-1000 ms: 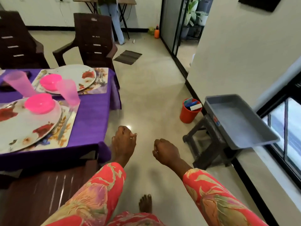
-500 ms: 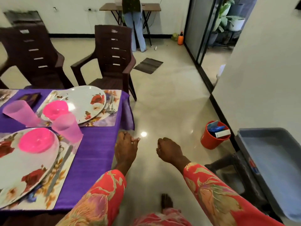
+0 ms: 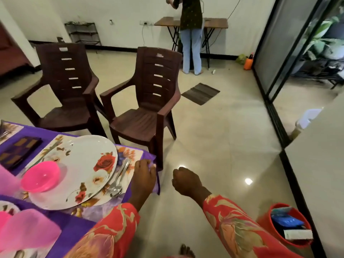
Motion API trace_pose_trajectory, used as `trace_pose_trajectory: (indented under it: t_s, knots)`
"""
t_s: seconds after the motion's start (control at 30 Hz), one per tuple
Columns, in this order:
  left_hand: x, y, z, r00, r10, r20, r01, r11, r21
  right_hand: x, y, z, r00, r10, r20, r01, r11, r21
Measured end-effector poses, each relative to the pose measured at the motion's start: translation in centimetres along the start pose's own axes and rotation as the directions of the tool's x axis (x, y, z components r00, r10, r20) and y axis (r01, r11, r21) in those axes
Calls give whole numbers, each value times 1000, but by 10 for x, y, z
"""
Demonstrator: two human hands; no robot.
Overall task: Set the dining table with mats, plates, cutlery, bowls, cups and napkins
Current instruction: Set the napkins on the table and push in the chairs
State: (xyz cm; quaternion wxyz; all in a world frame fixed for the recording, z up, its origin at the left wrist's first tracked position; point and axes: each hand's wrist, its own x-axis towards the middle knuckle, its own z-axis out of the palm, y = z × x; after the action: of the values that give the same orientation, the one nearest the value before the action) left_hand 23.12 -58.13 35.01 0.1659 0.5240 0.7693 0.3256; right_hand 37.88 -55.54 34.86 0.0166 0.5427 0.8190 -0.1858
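On the purple tablecloth (image 3: 74, 227) lies a floral placemat (image 3: 130, 154) with a white rose-patterned plate (image 3: 78, 164) on it. A pink bowl (image 3: 40, 176) sits on the plate's left part. A fork and spoon (image 3: 117, 183) lie on the mat to the right of the plate. A translucent pink cup (image 3: 28, 232) stands at the lower left. My left hand (image 3: 144, 178) is at the table's right corner, fingers curled against the cloth; whether it grips the cloth does not show. My right hand (image 3: 187, 183) hangs over the floor, curled in a fist, holding nothing.
Two brown plastic chairs (image 3: 149, 108) (image 3: 65, 90) stand behind the table. A dark flat packet (image 3: 18, 151) lies on the cloth. A red bucket (image 3: 286, 226) sits on the floor at right. A person (image 3: 191, 34) stands at a far side table. Glass doors (image 3: 279, 53) line the right.
The view has turned left and forward towards the table corner and chairs; the grey tray has left the view. My left hand has come to the cloth's corner. The right hand stays curled.
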Motion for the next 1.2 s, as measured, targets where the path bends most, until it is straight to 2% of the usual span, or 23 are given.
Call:
trace_pose_trajectory:
  t_s: [0.07,0.13,0.23,0.3,0.5,0.67,0.8,0.93,1.03,1.1,1.2]
  knots:
    - [31,14,16,981,-191,31,193,960,-203,33,15,-15,1000,-31,3,31,1000,-2]
    - [61,23,35,899,-419,132,434,804,-406,61,27,-26,999,-44,23,45,999,-12]
    - [104,33,59,788,-557,262,583,539,-608,100,40,-42,996,-75,50,76,997,-26]
    - [135,39,72,738,-600,308,628,446,-638,131,50,-51,994,-94,48,95,995,-37]
    - [242,40,114,660,-684,311,666,341,-664,231,74,-77,990,-129,63,133,988,-73]
    - [339,57,141,599,-741,304,696,294,-655,324,95,-109,984,-140,113,151,983,-103]
    - [407,65,159,531,-762,370,732,193,-653,398,114,-131,981,-142,133,159,979,-125]
    - [448,63,172,428,-793,434,767,64,-639,454,129,-148,975,-148,164,169,978,-123]
    - [471,53,175,372,-804,465,738,-48,-673,493,136,-158,964,-172,203,205,967,-153]
    - [488,45,178,308,-829,467,717,-120,-687,522,135,-165,953,-197,229,238,957,-166]
    - [509,28,183,282,-867,410,694,-111,-712,564,127,-175,926,-283,248,334,922,-196]
